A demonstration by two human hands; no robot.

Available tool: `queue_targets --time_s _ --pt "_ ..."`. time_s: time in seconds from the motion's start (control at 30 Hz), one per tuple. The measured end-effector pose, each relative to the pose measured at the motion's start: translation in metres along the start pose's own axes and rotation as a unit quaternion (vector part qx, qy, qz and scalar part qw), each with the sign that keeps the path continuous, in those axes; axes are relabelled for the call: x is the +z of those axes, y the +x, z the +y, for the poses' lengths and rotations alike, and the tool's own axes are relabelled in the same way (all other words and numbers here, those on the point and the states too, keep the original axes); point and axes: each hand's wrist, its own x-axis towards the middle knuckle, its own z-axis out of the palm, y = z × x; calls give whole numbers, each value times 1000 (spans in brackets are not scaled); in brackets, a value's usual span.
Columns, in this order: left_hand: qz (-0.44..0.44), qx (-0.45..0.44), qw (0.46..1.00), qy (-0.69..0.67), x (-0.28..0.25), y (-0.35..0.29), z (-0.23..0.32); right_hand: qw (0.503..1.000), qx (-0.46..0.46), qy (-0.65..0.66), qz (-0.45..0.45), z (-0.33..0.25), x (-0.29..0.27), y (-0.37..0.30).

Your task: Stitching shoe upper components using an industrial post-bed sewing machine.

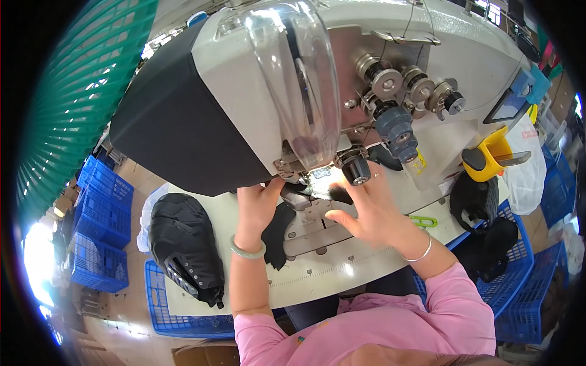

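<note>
While both hands (317,207) press black fabric (278,235) — blue crate (160,305) holds black pieces (186,244).

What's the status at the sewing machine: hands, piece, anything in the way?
Left hand and right hand both flat on the black fabric piece by the needle. Clear guard hides the needle. Finished black pieces piled left.

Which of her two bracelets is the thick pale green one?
The one on the left wrist: a chunky pale green bangle. The right wrist wears only a thin silver band.
</note>
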Motion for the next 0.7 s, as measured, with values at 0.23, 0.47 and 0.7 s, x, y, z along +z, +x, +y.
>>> queue_targets --time_s 0.23,0.47,0.7 --pt "-59 58 983 164 -1 -1 15 988 -100 -91 80 18 25 -8" --pt "-102 81 962 240 -8 -2 16 990 -88 -67 90 16 30 -8" --pt "-41 104 971 210 3 -4 23 987 -94 -48 124 27 38 -6"
